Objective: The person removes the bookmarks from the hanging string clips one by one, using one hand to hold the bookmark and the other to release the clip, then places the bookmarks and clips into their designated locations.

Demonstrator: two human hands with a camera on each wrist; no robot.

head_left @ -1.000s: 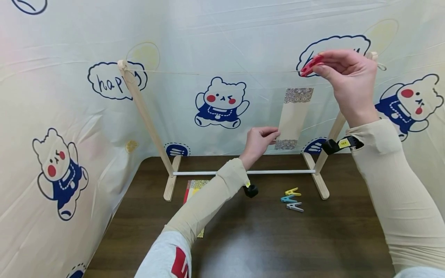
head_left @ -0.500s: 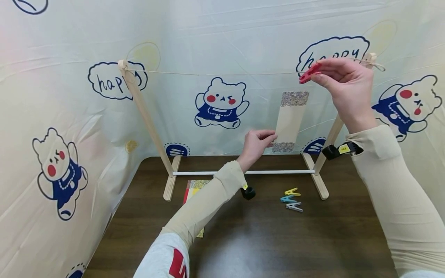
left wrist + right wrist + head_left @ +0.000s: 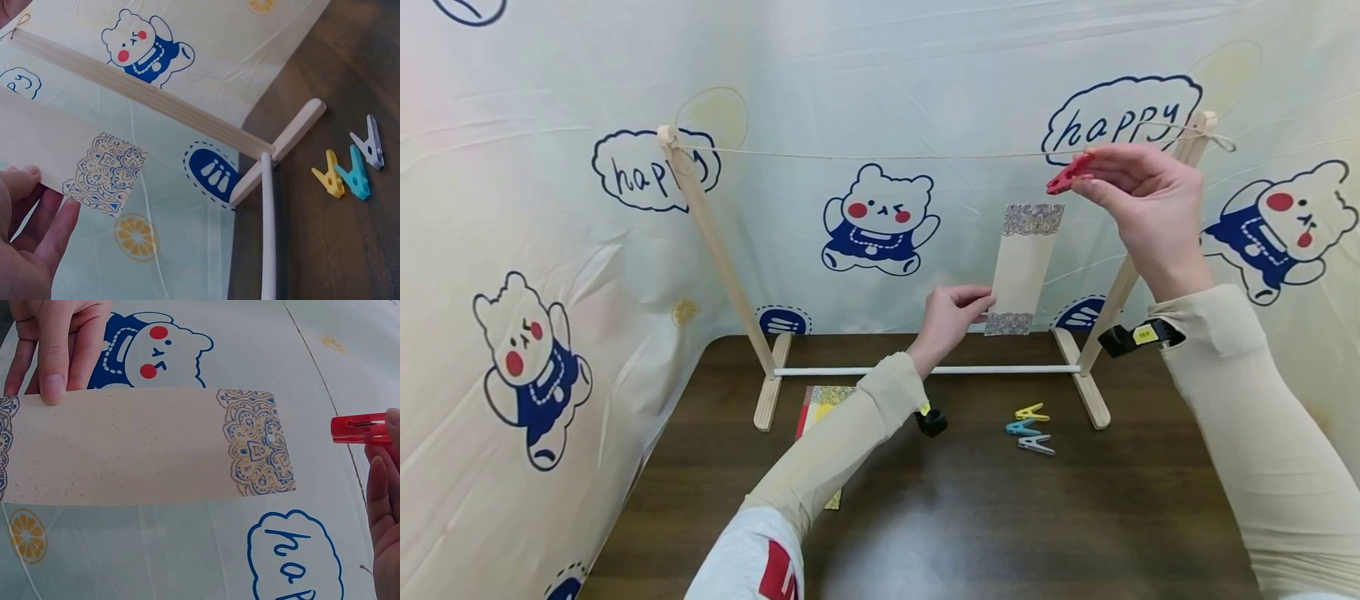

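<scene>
My left hand [image 3: 951,321] pinches the left edge of a cream paper strip [image 3: 1021,262] near its lower end. Patterned bands mark both ends of the strip, which stands nearly upright below a thin string [image 3: 880,157]. Up and to the right, my right hand [image 3: 1150,208] pinches a red clothespin [image 3: 1066,177] by its handles. In the head view the clothespin's tip is just above the strip's top end and below the string. The right wrist view shows a gap between the clothespin [image 3: 359,428] and the patterned end of the strip [image 3: 137,450].
A wooden frame with a left post [image 3: 711,242] and right post [image 3: 1116,300] carries the string; a white rod [image 3: 1000,369] joins its feet. Yellow [image 3: 1032,412], blue [image 3: 1022,427] and grey [image 3: 1036,445] clothespins lie on the dark table [image 3: 962,517]. Coloured strips [image 3: 820,404] lie partly under the left forearm.
The right hand has come down with the red clothespin, from the string to below it. My left hand has lowered the strip slightly and shifted it a little left.
</scene>
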